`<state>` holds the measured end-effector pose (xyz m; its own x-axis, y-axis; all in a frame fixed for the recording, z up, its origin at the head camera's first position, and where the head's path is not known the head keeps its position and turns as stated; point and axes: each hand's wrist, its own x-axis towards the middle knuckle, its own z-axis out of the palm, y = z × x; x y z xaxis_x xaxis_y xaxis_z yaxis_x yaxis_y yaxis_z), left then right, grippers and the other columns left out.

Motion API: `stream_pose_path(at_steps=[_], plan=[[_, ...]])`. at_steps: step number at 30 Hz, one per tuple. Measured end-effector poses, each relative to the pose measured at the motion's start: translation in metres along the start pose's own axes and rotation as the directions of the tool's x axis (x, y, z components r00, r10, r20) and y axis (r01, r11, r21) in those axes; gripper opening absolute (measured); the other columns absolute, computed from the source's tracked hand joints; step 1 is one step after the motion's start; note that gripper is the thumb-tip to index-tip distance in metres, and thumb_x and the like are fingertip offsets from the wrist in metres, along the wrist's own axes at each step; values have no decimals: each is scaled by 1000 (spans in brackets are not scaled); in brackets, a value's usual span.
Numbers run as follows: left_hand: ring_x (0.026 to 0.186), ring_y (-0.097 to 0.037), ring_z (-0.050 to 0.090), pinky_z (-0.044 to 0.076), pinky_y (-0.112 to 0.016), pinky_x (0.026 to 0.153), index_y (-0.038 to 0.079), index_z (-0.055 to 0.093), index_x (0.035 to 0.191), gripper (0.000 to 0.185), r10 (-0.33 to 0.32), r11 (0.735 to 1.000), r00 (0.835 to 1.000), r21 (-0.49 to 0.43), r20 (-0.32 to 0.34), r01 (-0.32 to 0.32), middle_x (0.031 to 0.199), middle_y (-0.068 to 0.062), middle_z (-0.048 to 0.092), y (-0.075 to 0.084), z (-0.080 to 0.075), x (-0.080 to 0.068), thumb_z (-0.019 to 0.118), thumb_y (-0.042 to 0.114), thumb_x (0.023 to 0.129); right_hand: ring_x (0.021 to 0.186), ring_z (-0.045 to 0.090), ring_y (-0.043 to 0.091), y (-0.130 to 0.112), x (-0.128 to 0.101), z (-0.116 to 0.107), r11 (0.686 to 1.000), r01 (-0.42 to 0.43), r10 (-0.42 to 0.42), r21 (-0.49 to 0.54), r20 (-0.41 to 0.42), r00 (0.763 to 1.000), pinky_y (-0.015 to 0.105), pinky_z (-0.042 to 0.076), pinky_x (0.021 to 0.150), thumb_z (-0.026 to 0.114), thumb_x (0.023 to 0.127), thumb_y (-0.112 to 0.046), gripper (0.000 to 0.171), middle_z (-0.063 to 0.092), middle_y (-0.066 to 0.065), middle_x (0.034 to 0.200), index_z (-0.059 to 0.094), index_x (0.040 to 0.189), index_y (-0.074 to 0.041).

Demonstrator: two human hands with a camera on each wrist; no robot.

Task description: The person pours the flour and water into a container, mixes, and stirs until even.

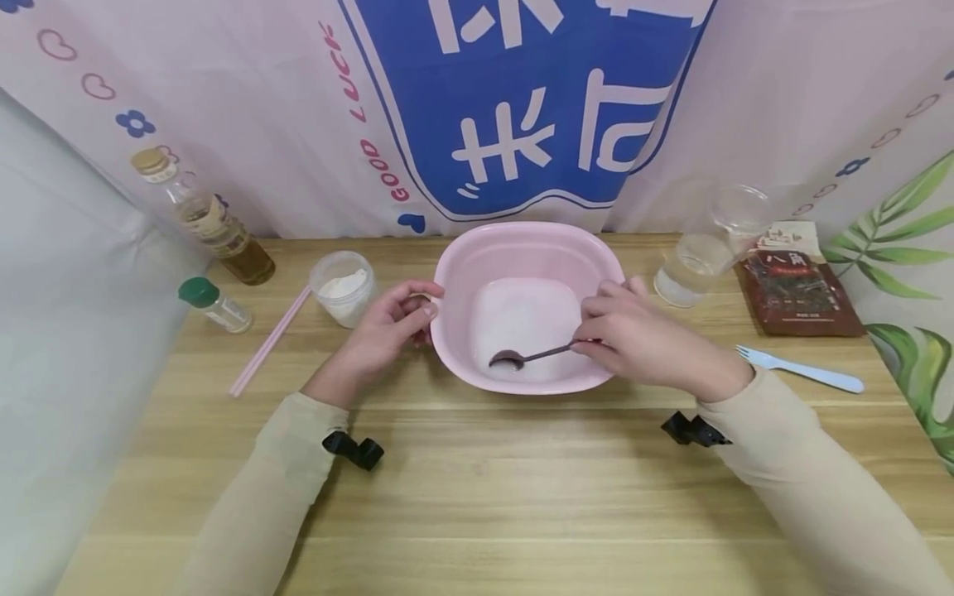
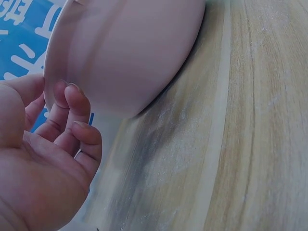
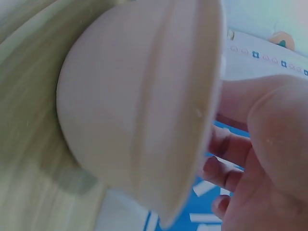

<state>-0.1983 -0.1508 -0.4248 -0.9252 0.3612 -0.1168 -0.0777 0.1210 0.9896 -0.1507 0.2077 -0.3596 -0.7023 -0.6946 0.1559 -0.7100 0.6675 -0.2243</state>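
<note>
Head view: a pink basin [image 1: 522, 248] sits at the centre of the wooden desk [image 1: 477, 480], with white powder [image 1: 522, 319] on its floor. The right hand [image 1: 641, 339] pinches the handle of a dark spoon [image 1: 532, 356], whose bowl lies in the powder near the front wall. The left hand [image 1: 387, 327] grips the basin's left rim, thumb on top and fingers curled against the outer wall; the left wrist view shows those fingertips [image 2: 72, 96] touching the wall. Left of the basin stand a powder cup [image 1: 343, 285], a green-capped shaker [image 1: 214, 304], an oil bottle [image 1: 204, 217] and a pink straw [image 1: 268, 341]. To the right are a clear cup [image 1: 693, 269], a brown packet [image 1: 797, 285] and a white fork [image 1: 801, 368].
</note>
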Motion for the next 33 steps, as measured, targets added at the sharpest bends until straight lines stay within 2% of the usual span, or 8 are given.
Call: stream_pose_path(at_steps=[6, 11, 16, 20, 23, 27, 33], plan=[[79, -16, 59, 53, -27, 70, -2, 54, 143, 34, -1, 1000, 1000, -5, 9, 1, 96, 2, 67, 1, -1, -1, 56, 4, 109, 94, 52, 25, 10, -16, -14, 994, -100, 99, -37, -9, 995, 46, 29, 85, 84, 91, -14, 5, 66, -5, 85, 82, 89, -17], [78, -16, 58, 52, -26, 70, -3, 54, 142, 34, 7, 1000, 1000, -12, 7, -7, 96, 2, 67, 1, 0, -1, 56, 3, 109, 91, 52, 29, 18, -20, -16, 979, -184, 174, -87, -112, 978, 50, 29, 84, 85, 89, -12, 4, 72, 2, 89, 83, 91, -13], [79, -17, 58, 52, -26, 70, -4, 54, 142, 33, 9, 1000, 1000, -15, 8, -9, 96, 2, 67, 0, 0, -1, 56, 3, 109, 89, 57, 34, 20, -12, -7, 959, -256, 219, -119, -258, 941, 50, 33, 82, 84, 90, -11, 4, 76, 10, 90, 82, 91, -7], [79, -17, 59, 53, -27, 70, -3, 55, 140, 32, 18, 1000, 1000, -12, 8, -18, 95, 2, 67, 0, -1, -1, 56, 2, 109, 93, 61, 36, 16, 3, 2, 951, -290, 251, -106, -283, 926, 50, 36, 82, 83, 92, -12, 6, 78, 12, 96, 82, 93, -6], [78, -16, 59, 53, -26, 70, -3, 55, 139, 31, 25, 1000, 1000, -8, 9, -25, 95, 3, 67, -1, -1, -1, 56, 2, 109, 95, 61, 35, 11, 15, 9, 960, -271, 247, -68, -248, 937, 50, 37, 84, 83, 94, -13, 6, 77, 10, 95, 83, 95, -7], [78, -14, 60, 53, -26, 70, -2, 56, 139, 31, 24, 1000, 1000, -8, 13, -24, 95, 2, 67, -1, -1, -1, 56, 3, 109, 93, 59, 30, 3, 22, 16, 981, -192, 187, -12, -192, 963, 48, 36, 85, 84, 93, -15, 6, 73, 6, 92, 83, 96, -10], [78, -15, 59, 53, -26, 70, -2, 55, 141, 33, 19, 1000, 1000, -3, 10, -19, 96, 1, 67, 1, -1, -1, 56, 4, 109, 96, 54, 26, -7, 15, 13, 996, -80, 83, 38, -108, 991, 46, 35, 89, 86, 91, -13, 5, 69, 1, 91, 83, 95, -13]])
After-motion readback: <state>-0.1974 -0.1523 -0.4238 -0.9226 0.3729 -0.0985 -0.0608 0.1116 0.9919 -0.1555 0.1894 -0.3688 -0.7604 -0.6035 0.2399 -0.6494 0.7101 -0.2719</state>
